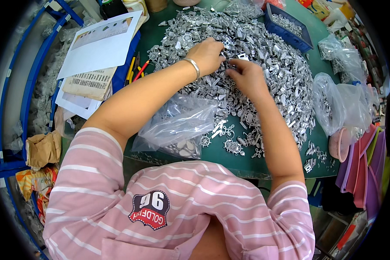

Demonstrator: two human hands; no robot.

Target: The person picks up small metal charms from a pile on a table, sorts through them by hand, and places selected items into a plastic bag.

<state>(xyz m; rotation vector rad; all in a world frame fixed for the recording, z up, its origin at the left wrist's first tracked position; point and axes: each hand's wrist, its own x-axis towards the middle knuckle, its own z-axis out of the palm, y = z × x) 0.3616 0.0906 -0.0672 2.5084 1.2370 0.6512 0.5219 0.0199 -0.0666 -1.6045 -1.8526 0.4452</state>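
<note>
A large heap of small silver metal castings (264,104) covers much of the green table, with ship's-wheel shapes and flat pieces among them. Both hands work over the middle of this heap, close together. My left hand (207,56), with a silver bangle at its wrist, is closed, fingers curled down; a small metal piece shows at its fingertips, its shape too small to make out. My right hand (249,79) reaches in from the right, thumb and forefinger apart, and nothing is visible held between them. A clear plastic bag (177,123) of flat metal pieces lies below my left forearm.
A blue plastic bin (288,28) of small parts stands at the back right. Clear bags (344,102) and a pink cup (340,145) sit along the right edge. Papers (97,45) and pencils (141,71) lie left, beside blue shelving (28,95). Loose castings (234,146) lie near the front edge.
</note>
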